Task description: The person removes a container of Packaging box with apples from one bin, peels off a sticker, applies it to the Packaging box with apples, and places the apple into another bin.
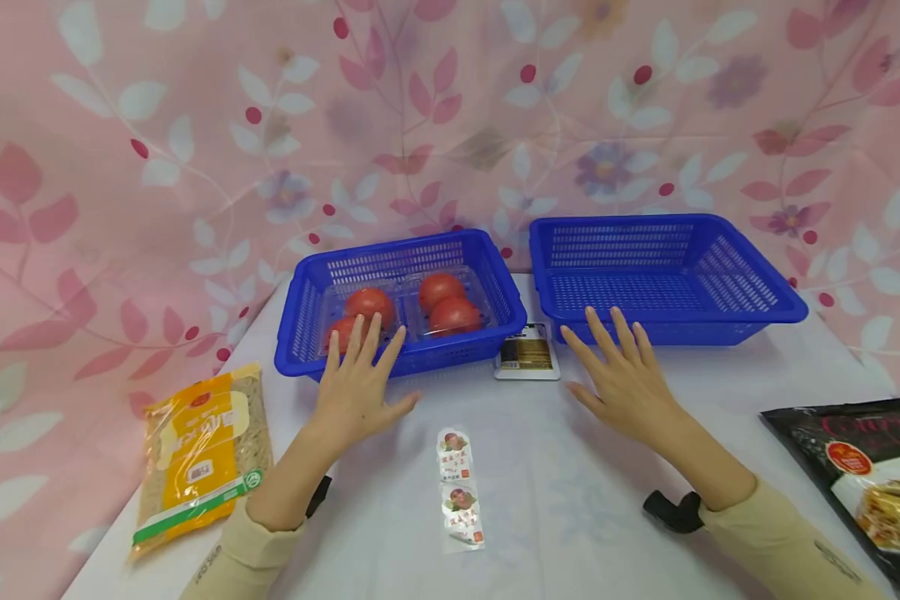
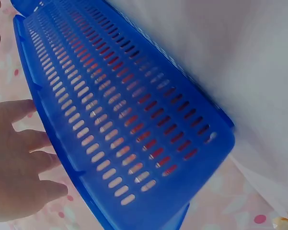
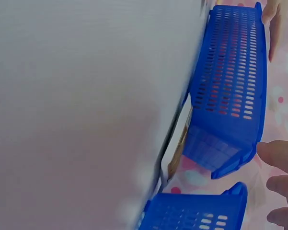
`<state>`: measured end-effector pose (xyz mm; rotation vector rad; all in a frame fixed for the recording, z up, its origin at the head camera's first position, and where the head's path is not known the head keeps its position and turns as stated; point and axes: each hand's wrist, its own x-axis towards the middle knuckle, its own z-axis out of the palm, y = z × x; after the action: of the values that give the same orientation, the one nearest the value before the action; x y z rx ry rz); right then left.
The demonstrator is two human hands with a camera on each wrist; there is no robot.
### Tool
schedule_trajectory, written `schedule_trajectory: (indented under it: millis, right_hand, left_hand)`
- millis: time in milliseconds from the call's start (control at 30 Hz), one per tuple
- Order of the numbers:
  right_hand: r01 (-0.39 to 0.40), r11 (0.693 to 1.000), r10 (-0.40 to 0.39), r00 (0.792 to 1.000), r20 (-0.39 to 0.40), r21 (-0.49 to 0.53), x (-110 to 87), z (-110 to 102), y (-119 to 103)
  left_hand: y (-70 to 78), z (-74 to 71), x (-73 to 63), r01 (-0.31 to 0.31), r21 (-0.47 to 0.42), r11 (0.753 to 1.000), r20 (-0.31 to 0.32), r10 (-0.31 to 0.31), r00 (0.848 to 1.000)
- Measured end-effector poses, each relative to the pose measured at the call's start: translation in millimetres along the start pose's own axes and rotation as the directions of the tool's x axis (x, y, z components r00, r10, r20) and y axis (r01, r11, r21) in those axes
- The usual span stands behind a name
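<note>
My left hand [image 1: 356, 396], fingers spread and straight, is at the front rim of the left blue basket [image 1: 450, 357]; its fingertips overlap the rim in the head view. Inside that basket sit clear plastic boxes of red tomatoes [image 1: 453, 315]. With fingers likewise spread, my right hand [image 1: 626, 392] is in front of the right blue basket [image 1: 667, 333], which has nothing in it. Neither hand holds anything. Between the hands a strip of two fruit-printed stickers [image 1: 459, 492] lies on the white tablecloth. The left wrist view shows the slotted basket wall [image 2: 148, 191] beside the left fingers [image 2: 52, 189].
A yellow packet [image 1: 202, 458] lies at the left, a black curry packet [image 1: 870, 483] at the right edge. Partly behind the baskets' fronts is a flat white-edged pack [image 1: 527, 358]. A pink floral curtain [image 1: 450, 125] hangs behind the baskets.
</note>
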<state>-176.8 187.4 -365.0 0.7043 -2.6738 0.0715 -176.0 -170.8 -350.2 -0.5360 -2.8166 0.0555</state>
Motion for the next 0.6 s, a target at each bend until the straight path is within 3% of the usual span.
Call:
schedule_trajectory:
  millis: [233,600]
  right_hand:
    - [0.014,0.999,-0.014,1.000,0.009,0.036,18.9,-4.6,-15.9]
    - [0.069,0.991,-0.071,0.997,0.008,0.113,47.2,-9.6,-43.4]
  left_hand:
    - [-11.6,-5.3,-2.3,0.111,-0.053,0.992,0.029,-0.109,0.994]
    - [-26.4,-10.3,-3.0,0.203,-0.161,0.966,0.065,-0.195,0.979]
